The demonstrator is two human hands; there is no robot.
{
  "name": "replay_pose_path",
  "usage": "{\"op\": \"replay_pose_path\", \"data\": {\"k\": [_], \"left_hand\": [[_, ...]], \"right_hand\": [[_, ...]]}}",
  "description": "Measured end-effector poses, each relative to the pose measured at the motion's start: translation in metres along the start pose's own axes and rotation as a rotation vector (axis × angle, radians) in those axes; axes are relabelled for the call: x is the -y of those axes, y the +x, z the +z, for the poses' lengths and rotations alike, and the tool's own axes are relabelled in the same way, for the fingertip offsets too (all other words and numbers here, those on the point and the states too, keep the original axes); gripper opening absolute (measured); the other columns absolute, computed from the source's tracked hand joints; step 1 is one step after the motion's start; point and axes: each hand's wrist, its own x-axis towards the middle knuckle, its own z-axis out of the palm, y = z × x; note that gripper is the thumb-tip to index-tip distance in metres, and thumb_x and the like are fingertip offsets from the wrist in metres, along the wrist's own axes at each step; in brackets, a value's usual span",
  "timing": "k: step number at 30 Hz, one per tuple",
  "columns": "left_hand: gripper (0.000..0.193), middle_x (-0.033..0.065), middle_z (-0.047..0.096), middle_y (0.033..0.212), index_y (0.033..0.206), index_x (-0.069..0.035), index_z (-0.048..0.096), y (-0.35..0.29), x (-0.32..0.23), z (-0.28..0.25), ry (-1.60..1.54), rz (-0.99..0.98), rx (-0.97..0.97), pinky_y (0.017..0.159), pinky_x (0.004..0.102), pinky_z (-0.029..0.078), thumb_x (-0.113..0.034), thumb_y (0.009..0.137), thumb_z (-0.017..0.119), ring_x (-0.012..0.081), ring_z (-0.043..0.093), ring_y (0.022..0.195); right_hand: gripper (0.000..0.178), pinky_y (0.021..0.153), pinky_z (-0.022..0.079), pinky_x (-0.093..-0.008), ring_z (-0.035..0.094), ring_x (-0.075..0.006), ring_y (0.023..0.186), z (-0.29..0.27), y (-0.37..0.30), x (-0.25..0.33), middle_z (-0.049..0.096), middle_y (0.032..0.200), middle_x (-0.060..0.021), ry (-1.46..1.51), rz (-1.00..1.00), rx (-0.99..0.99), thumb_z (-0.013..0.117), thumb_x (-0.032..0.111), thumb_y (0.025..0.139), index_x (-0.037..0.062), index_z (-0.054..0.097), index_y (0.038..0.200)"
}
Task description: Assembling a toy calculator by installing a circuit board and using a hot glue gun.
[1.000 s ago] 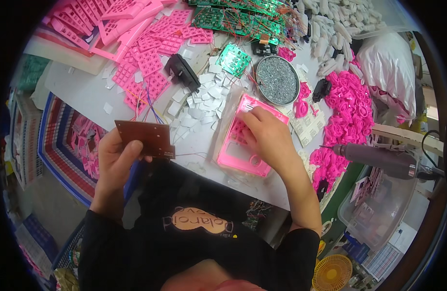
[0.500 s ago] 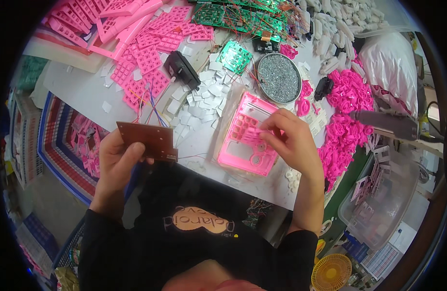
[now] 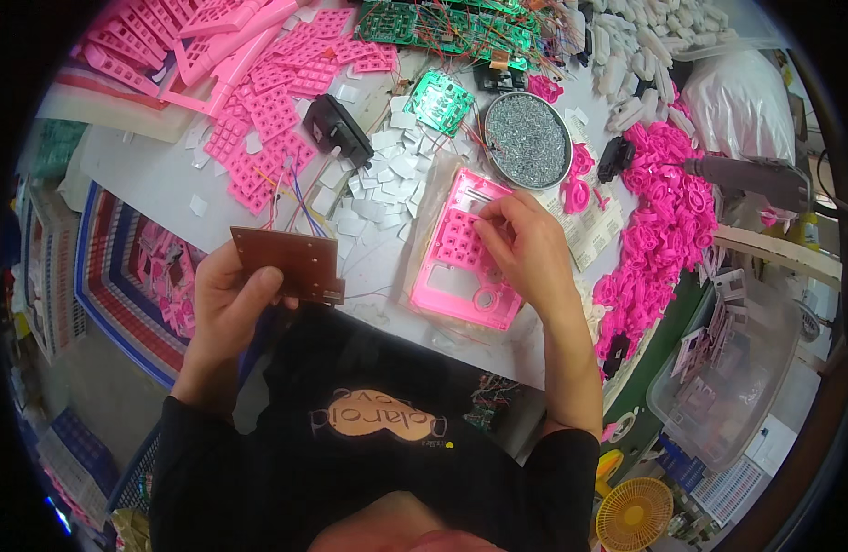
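My left hand grips a brown circuit board by its lower left part, thumb across its face. Coloured wires run from behind the board toward the table. In front of me lies a pink plastic housing with a round opening and a rectangular window. A pink button keypad sits flat in its middle. My right hand is at the keypad's right edge, thumb and fingers closed on it; the exact contact is partly hidden by the fingers.
Beyond the housing stand a round tin of small screws and a green circuit board. White pieces and pink keypads lie to the left. A heap of pink parts lies right, near a dark electric screwdriver.
The keypad went from tilted in my right fingers to flat in the housing. My left hand still holds the brown board, shifted slightly right.
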Motion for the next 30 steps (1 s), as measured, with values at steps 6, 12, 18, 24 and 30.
{"op": "replay_pose_path", "data": {"k": [6, 12, 18, 24, 30], "left_hand": [[0.029, 0.0136, 0.072, 0.096, 0.115, 0.006, 0.061, 0.004, -0.003, 0.013, 0.031, 0.010, -0.011, 0.062, 0.0220, 0.053, -0.019, 0.100, 0.060, 0.0114, 0.067, 0.070], [0.024, 0.0112, 0.070, 0.103, 0.118, 0.006, 0.063, 0.009, -0.004, 0.025, -0.075, -0.060, 0.150, 0.069, 0.0250, 0.052, -0.007, 0.099, 0.057, 0.0127, 0.065, 0.083], [0.013, 0.0095, 0.066, 0.087, 0.105, 0.004, 0.065, 0.019, -0.008, 0.045, 0.071, 0.029, 0.380, 0.067, 0.0272, 0.050, 0.000, 0.093, 0.061, 0.0145, 0.065, 0.077], [0.017, 0.0095, 0.070, 0.091, 0.108, -0.004, 0.069, 0.035, -0.012, 0.078, 0.321, 0.342, 0.664, 0.069, 0.0343, 0.052, -0.006, 0.091, 0.067, 0.0229, 0.068, 0.077], [0.014, 0.0069, 0.071, 0.077, 0.105, -0.003, 0.072, 0.029, 0.003, 0.090, 0.318, 0.007, 0.666, 0.062, 0.0302, 0.051, -0.011, 0.095, 0.065, 0.0158, 0.068, 0.067]], "right_hand": [[0.055, 0.096, 0.047, -0.0475, 0.053, -0.0361, 0.122, 0.004, -0.024, 0.011, 0.056, 0.131, -0.0159, -0.210, -0.338, -0.063, 0.075, 0.033, 0.082, 0.0036, 0.059, 0.126], [0.087, 0.113, 0.023, -0.0646, 0.028, -0.0387, 0.148, 0.035, -0.052, 0.017, 0.036, 0.157, -0.0185, -0.375, -0.325, 0.125, 0.068, 0.054, 0.082, -0.0036, 0.044, 0.142], [0.062, 0.114, 0.024, -0.0622, 0.039, -0.0389, 0.141, 0.004, -0.038, 0.005, 0.044, 0.152, -0.0176, -0.183, -0.450, 0.100, 0.060, 0.041, 0.092, 0.0012, 0.054, 0.139], [0.100, 0.120, 0.012, -0.0523, 0.022, -0.0397, 0.149, -0.009, -0.043, 0.012, 0.030, 0.159, -0.0225, 0.862, -0.484, 0.587, 0.017, 0.079, 0.092, 0.0021, 0.044, 0.148], [0.136, 0.121, 0.002, -0.0512, 0.005, -0.0382, 0.153, -0.010, -0.060, 0.019, 0.010, 0.164, -0.0270, 1.004, -0.479, 0.745, 0.019, 0.101, 0.070, -0.0024, 0.017, 0.158]]}}
